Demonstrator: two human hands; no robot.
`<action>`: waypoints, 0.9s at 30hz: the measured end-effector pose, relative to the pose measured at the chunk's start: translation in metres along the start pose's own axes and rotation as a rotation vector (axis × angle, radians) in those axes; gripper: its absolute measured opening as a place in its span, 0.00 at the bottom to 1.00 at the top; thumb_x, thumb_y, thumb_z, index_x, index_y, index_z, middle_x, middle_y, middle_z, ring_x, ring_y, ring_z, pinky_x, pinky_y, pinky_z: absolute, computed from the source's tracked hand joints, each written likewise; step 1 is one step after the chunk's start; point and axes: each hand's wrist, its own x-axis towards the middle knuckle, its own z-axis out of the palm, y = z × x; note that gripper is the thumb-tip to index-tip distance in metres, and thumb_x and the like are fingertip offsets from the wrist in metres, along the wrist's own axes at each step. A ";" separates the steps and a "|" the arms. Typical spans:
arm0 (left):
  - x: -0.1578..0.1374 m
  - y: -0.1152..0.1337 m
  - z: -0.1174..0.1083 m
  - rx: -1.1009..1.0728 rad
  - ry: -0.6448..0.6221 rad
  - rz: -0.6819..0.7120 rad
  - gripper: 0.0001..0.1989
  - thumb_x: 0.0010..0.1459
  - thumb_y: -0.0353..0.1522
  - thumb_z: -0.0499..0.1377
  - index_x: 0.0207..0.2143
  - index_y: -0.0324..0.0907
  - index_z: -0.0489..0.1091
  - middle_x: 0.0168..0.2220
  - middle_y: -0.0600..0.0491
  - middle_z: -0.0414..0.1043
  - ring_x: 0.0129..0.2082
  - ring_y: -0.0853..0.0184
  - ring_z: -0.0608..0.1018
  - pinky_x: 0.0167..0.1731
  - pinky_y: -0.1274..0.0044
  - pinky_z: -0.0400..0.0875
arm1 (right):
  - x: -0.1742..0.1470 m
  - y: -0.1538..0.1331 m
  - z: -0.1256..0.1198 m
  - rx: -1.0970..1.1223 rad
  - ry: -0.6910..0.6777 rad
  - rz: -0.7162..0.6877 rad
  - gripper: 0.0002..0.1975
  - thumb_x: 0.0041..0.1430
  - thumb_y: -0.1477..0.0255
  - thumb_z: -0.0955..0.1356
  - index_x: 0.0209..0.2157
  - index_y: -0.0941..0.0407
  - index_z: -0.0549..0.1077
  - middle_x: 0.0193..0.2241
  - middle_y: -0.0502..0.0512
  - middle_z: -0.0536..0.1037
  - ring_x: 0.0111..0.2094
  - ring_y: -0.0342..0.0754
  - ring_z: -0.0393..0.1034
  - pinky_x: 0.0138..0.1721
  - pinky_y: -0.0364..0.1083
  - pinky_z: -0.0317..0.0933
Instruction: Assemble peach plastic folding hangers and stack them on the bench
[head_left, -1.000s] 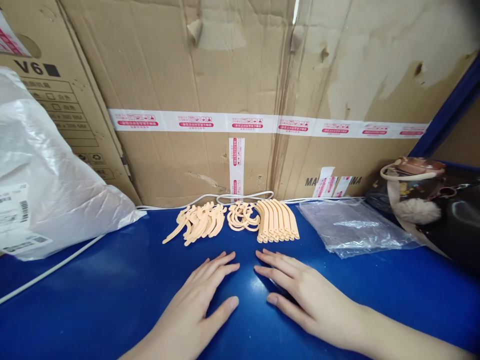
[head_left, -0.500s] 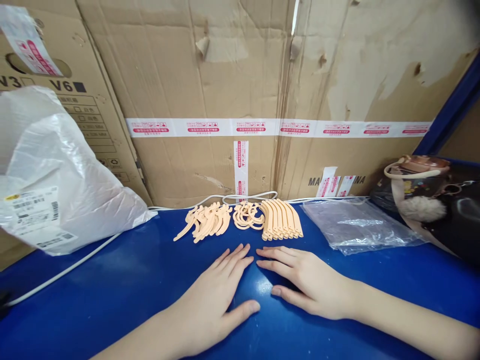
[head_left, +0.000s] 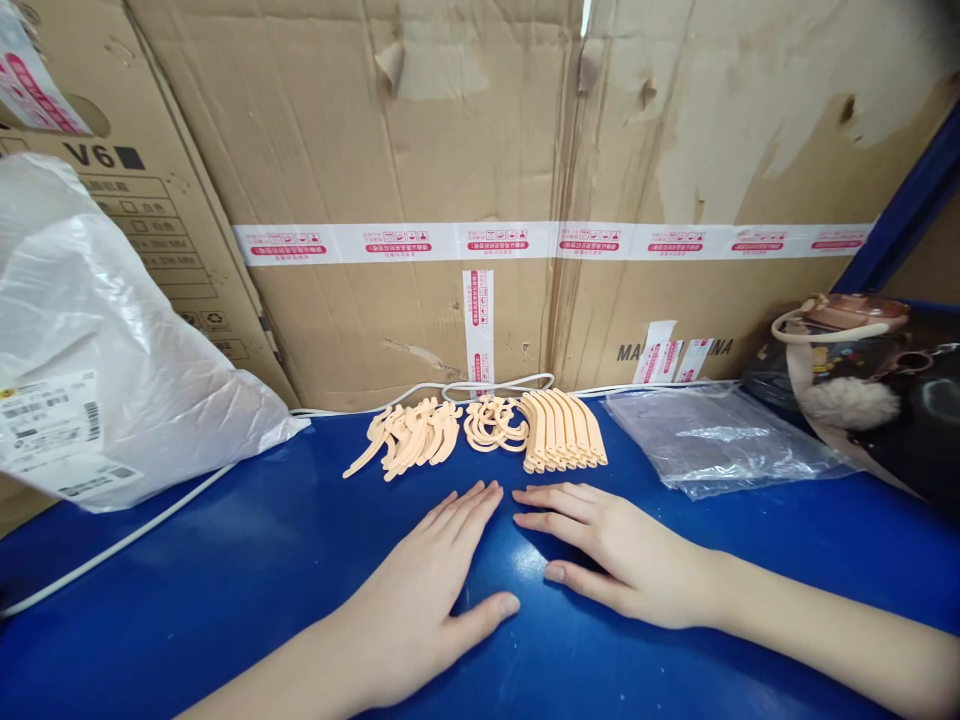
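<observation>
My left hand [head_left: 431,590] lies on the blue tabletop [head_left: 247,580], fingers stretched out and thumb apart, holding nothing. Opposite it, my right hand [head_left: 619,555] rests with its fingers extended toward the left hand, also holding nothing. Just beyond the fingertips are three groups of beige parts. On the left is a loose heap of curved, hook-ended pieces [head_left: 416,437]. The middle group is a small pile of ring-like curved pieces [head_left: 495,425]. To the right, several longer curved strips [head_left: 564,430] with small holes at their near ends lie side by side in a neat row.
A white plastic bag [head_left: 127,350] with a label stands at the left. Cardboard [head_left: 360,320] rises behind the table. A white cable [head_left: 120,545] runs along the left and back. Clear plastic bags [head_left: 720,440] lie at right, near a bottle [head_left: 847,345] and a black bag [head_left: 930,430].
The view has shifted slightly. The fingers of my left hand have drawn closer together; my right hand stays almost the same. The beige parts have not been moved.
</observation>
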 end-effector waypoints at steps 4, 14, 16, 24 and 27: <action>0.000 -0.001 0.001 0.009 0.021 0.037 0.33 0.64 0.45 0.49 0.66 0.47 0.41 0.67 0.50 0.43 0.65 0.57 0.52 0.62 0.61 0.52 | 0.001 -0.001 0.001 -0.034 -0.005 -0.013 0.24 0.66 0.62 0.58 0.60 0.56 0.62 0.61 0.60 0.61 0.59 0.53 0.57 0.58 0.53 0.53; 0.002 0.005 -0.006 0.054 0.022 0.034 0.31 0.64 0.47 0.47 0.65 0.47 0.47 0.66 0.50 0.48 0.65 0.58 0.53 0.63 0.56 0.45 | 0.000 -0.001 0.003 -0.033 0.003 -0.002 0.23 0.66 0.62 0.59 0.59 0.55 0.62 0.61 0.58 0.61 0.59 0.52 0.57 0.58 0.53 0.53; 0.002 0.006 -0.007 0.047 0.014 0.029 0.31 0.64 0.48 0.47 0.65 0.47 0.47 0.66 0.50 0.48 0.65 0.58 0.53 0.62 0.57 0.47 | 0.000 -0.002 0.001 -0.017 -0.006 -0.003 0.23 0.66 0.62 0.59 0.59 0.54 0.62 0.61 0.58 0.61 0.59 0.51 0.56 0.59 0.52 0.53; 0.002 0.006 -0.008 0.032 -0.010 0.009 0.31 0.63 0.48 0.46 0.65 0.47 0.48 0.66 0.50 0.47 0.65 0.58 0.52 0.62 0.56 0.45 | 0.010 0.030 -0.039 -0.234 0.170 0.237 0.18 0.66 0.62 0.59 0.50 0.56 0.69 0.48 0.58 0.73 0.50 0.52 0.65 0.53 0.52 0.56; 0.002 0.006 -0.009 0.025 -0.020 0.005 0.31 0.63 0.49 0.46 0.65 0.48 0.47 0.66 0.50 0.47 0.65 0.58 0.52 0.62 0.55 0.46 | 0.020 0.061 -0.058 -0.364 0.131 0.534 0.19 0.65 0.62 0.59 0.49 0.59 0.69 0.43 0.61 0.76 0.47 0.56 0.68 0.49 0.52 0.57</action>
